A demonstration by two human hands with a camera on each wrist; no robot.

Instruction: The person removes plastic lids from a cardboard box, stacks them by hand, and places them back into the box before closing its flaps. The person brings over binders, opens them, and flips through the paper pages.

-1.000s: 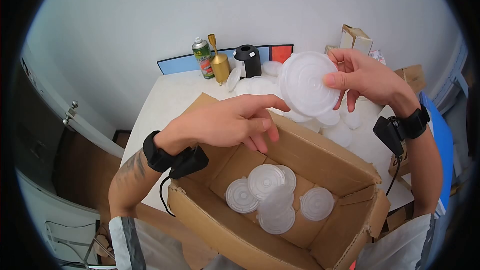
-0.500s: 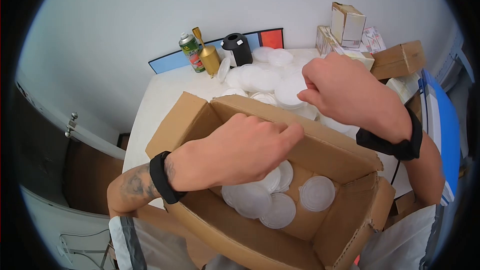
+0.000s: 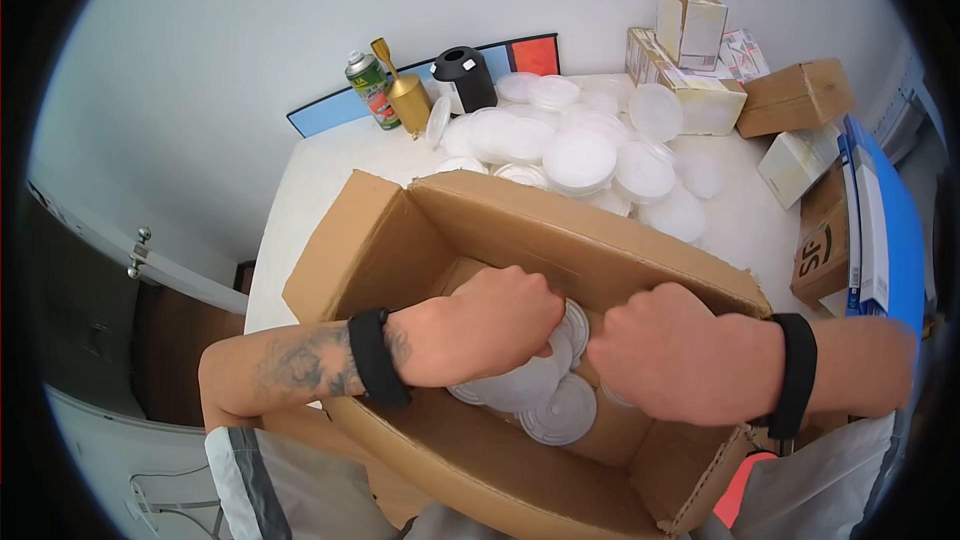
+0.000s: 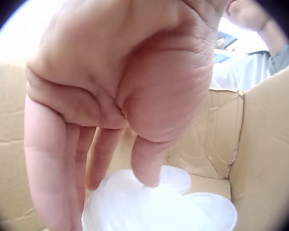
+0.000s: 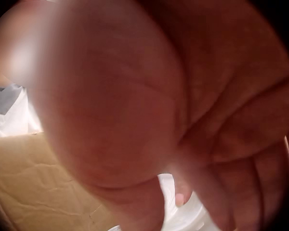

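My left hand (image 3: 485, 325) reaches down inside a cardboard box (image 3: 590, 230). In the left wrist view its fingers and thumb (image 4: 147, 163) point down, with a gap between them. The thumb tip overlaps a bright, blurred translucent plastic lid (image 4: 135, 207), and the fingers lie along its left side. My right hand (image 3: 690, 355) is low in the box's right half, back turned up; its fingertips are hidden in the head view. Past its thumb, white lids show in the right wrist view. Beneath the hands, several round ribbed lids (image 3: 558, 422) lie overlapping on the box bottom.
Beyond the box, a heap of similar lids (image 3: 580, 158) covers part of the white table (image 3: 310, 180). A spray can (image 3: 372, 90), a gold vessel (image 3: 408, 105) and a black container (image 3: 464, 78) stand behind. Cartons (image 3: 690, 25) and blue folders (image 3: 885, 210) are at right.
Both hands have come down into the box. The lid my right hand held one second ago has left it. The view has shifted, bringing more of the table and right-hand cartons into sight.
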